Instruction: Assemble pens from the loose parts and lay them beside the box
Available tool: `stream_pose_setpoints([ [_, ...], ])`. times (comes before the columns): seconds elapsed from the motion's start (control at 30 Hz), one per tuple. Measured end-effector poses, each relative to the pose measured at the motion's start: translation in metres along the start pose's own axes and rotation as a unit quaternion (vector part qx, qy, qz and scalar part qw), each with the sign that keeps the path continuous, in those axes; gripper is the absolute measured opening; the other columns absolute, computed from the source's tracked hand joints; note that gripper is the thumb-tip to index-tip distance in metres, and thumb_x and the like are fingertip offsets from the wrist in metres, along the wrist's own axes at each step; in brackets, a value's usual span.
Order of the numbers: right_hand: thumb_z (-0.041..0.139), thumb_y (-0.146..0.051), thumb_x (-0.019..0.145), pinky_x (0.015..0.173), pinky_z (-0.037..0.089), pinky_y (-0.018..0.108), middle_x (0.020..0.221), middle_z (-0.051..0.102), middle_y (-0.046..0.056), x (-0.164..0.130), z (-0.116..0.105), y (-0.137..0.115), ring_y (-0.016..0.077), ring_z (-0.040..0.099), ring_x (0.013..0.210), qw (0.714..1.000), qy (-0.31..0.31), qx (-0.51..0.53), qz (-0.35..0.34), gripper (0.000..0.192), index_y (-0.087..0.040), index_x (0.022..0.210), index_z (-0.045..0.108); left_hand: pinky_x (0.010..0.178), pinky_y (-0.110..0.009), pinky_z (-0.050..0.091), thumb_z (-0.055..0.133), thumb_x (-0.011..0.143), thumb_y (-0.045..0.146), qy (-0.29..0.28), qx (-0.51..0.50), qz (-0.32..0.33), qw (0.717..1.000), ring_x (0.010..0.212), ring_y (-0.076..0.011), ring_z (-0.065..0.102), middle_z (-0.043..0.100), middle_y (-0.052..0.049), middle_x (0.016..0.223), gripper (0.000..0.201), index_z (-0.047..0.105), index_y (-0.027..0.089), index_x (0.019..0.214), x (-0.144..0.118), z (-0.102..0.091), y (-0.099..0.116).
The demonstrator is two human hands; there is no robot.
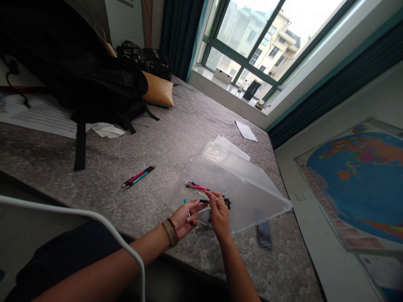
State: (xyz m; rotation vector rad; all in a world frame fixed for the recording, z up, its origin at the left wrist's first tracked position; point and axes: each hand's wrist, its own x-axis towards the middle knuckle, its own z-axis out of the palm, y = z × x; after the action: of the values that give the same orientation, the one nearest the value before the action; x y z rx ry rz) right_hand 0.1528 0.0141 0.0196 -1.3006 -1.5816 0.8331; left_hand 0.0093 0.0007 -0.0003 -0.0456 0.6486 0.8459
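Pen assembly, mid-step: my left hand (184, 218) grips a blue-tipped pen barrel (188, 204); my right hand (219, 214) pinches a thin refill (217, 201), above the near clear folder (252, 197). Next move needs careful alignment.

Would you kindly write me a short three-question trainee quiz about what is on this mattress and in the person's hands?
1. True or false: the two pens lying apart on the mattress touch the clear plastic folder.
2. Which wrist wears bands? A. left B. right
3. Fill in: the black backpack rests against a tan ____.

Key
1. False; they lie to the folder's left, apart from it.
2. A; the left hand has them, the right hand does not. Both hands hold a thin pen part.
3. Cushion.
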Motion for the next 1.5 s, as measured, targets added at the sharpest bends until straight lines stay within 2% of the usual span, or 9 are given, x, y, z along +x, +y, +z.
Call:
stream_pose_setpoints([
  [0.23,0.055,-0.043,0.092,0.102,0.041,0.038,0.126,0.061,0.008,-0.002,0.004,0.0,0.0227,0.055,0.117,0.989,-0.051,0.125,0.064,0.04,-0.025,0.127,0.061,0.038,-0.012,0.032,0.068,0.082,0.027,-0.026,0.02,-0.003,0.999,0.035,0.0038,0.026,0.071,-0.006,0.108,0.029,0.061,0.019,0.109,-0.004,0.005,-0.006],
  [0.33,0.061,-0.043,0.088,0.092,0.047,0.036,0.119,0.065,0.01,-0.002,0.003,-0.003,0.0235,0.059,0.109,0.984,0.017,0.159,0.075,0.042,-0.022,0.125,0.06,0.037,-0.014,0.033,0.065,0.083,0.026,-0.007,0.009,-0.005,1.0,0.034,0.0033,0.026,0.071,-0.007,0.106,0.027,0.062,0.018,0.109,-0.005,0.006,-0.003],
  [0.47,0.057,-0.044,0.09,0.079,0.05,0.032,0.097,0.07,0.008,-0.001,0.0,-0.005,0.0199,0.063,0.089,0.981,0.124,0.133,0.062,0.032,-0.017,0.101,0.069,0.037,-0.015,0.032,0.064,0.083,0.025,0.031,0.025,0.01,0.999,0.034,0.0025,0.026,0.071,-0.009,0.106,0.023,0.062,0.016,0.104,-0.004,0.006,-0.001],
  [0.7,0.058,-0.046,0.088,0.068,0.051,0.028,0.086,0.069,0.005,0.002,-0.002,-0.005,0.0175,0.062,0.08,0.979,0.111,0.156,0.067,0.031,-0.017,0.09,0.071,0.04,-0.016,0.034,0.069,0.08,0.027,0.023,0.124,0.056,0.99,0.036,0.0032,0.028,0.069,-0.009,0.112,0.027,0.058,0.017,0.103,-0.001,0.003,-0.012],
  [0.9,0.066,-0.046,0.082,0.062,0.048,0.025,0.069,0.062,0.001,0.002,-0.009,-0.006,0.0132,0.057,0.064,0.97,0.15,0.173,0.076,0.029,-0.016,0.083,0.067,0.04,-0.017,0.035,0.076,0.074,0.037,-0.038,0.269,0.116,0.956,0.035,0.0024,0.029,0.071,-0.008,0.099,0.04,0.058,0.015,0.101,0.008,0.001,-0.028],
  [1.0,0.068,-0.046,0.081,0.057,0.047,0.024,0.068,0.061,0.0,0.003,-0.01,-0.006,0.0126,0.056,0.06,0.964,0.147,0.204,0.092,0.03,-0.016,0.082,0.064,0.04,-0.018,0.036,0.078,0.07,0.042,-0.042,0.319,0.127,0.938,0.037,0.0002,0.034,0.072,-0.007,0.095,0.046,0.06,0.014,0.101,0.011,0.0,-0.033],
  [1.13,0.068,-0.047,0.08,0.053,0.047,0.023,0.067,0.06,0.0,0.004,-0.008,-0.008,0.012,0.055,0.056,0.954,0.147,0.234,0.112,0.031,-0.017,0.083,0.064,0.04,-0.02,0.037,0.078,0.068,0.047,-0.014,0.423,0.172,0.89,0.045,-0.0064,0.046,0.072,-0.007,0.09,0.048,0.068,0.013,0.101,0.011,0.0,-0.031],
  [1.33,0.067,-0.044,0.081,0.047,0.045,0.021,0.065,0.058,-0.002,0.001,0.002,-0.011,0.0097,0.052,0.052,0.937,0.136,0.294,0.132,0.028,-0.016,0.084,0.064,0.065,-0.024,0.046,0.071,0.074,0.046,0.032,0.573,0.315,0.756,0.076,-0.0188,0.063,0.073,-0.004,0.086,0.036,0.075,0.017,0.095,0.009,-0.002,-0.025],
  [1.5,0.059,-0.043,0.084,0.043,0.036,0.018,0.061,0.05,-0.004,-0.004,0.01,-0.014,0.0067,0.039,0.047,0.922,0.111,0.342,0.142,0.027,-0.017,0.08,0.064,0.057,-0.023,0.038,0.066,0.077,0.048,0.054,0.634,0.327,0.698,0.054,-0.012,0.049,0.069,0.001,0.071,0.038,0.073,0.018,0.098,0.007,-0.005,-0.025],
])
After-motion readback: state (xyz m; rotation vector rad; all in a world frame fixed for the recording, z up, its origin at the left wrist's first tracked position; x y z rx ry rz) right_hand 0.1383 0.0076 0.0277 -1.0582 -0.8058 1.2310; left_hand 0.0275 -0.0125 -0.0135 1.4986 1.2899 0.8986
